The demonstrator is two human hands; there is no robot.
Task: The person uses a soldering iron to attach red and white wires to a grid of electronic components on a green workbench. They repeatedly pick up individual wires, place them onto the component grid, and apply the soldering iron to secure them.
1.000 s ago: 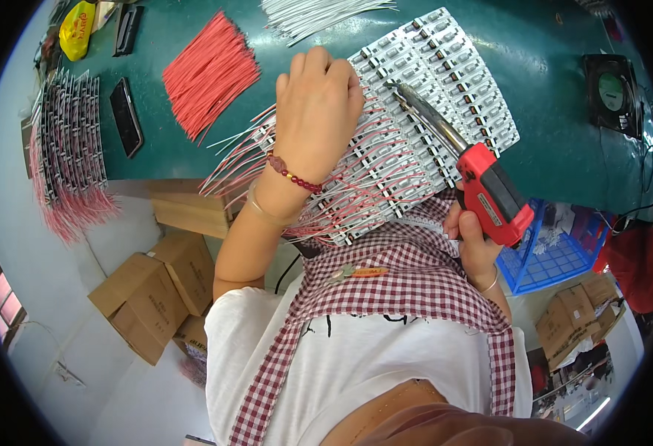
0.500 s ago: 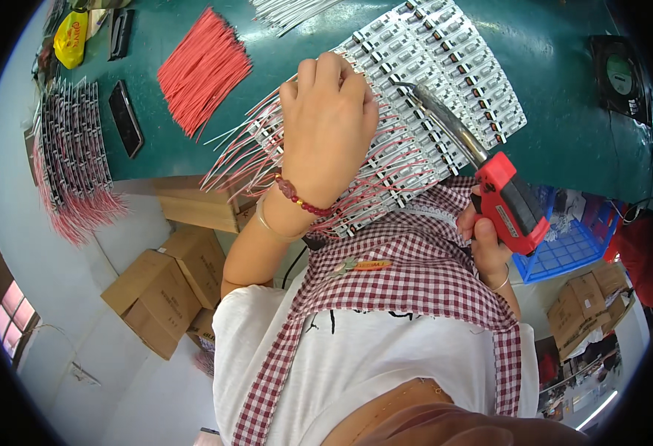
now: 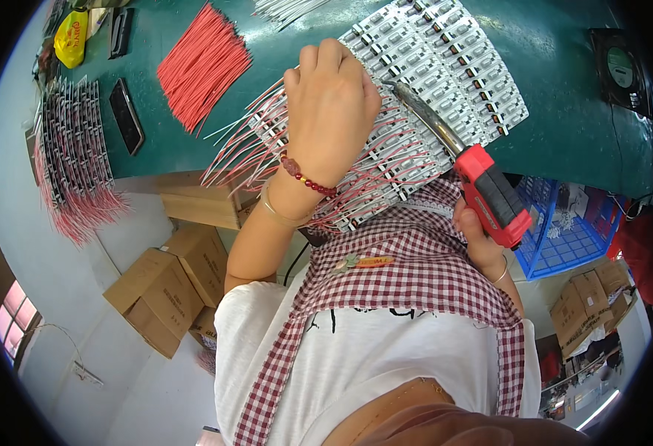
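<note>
My right hand [image 3: 482,239] is wrapped round the handle of a red and black soldering gun [image 3: 491,195]. The gun's metal barrel slants up to the left, its bent tip close to my left fingers. My left hand [image 3: 332,111] hovers over a panel of small circuit boards [image 3: 460,67], fingers curled inward and fingertips hidden behind the hand. What they pinch, if anything, does not show. Red and white wires [image 3: 241,160] stick out from the near left rows of the panel, passing beneath my left wrist. The far right rows carry no wires.
A bundle of red wires [image 3: 204,65] and a bundle of white wires [image 3: 289,9] lie on the green table [image 3: 557,152]. A phone [image 3: 127,117] and a wired stack of boards [image 3: 74,145] are at left. A black fan-like device [image 3: 621,70] stands right; a blue basket [image 3: 564,241] sits below.
The soldering gun and my right hand have shifted left and slightly up, bringing the tip nearer my left fingers. My left hand has moved slightly up and to the right.
</note>
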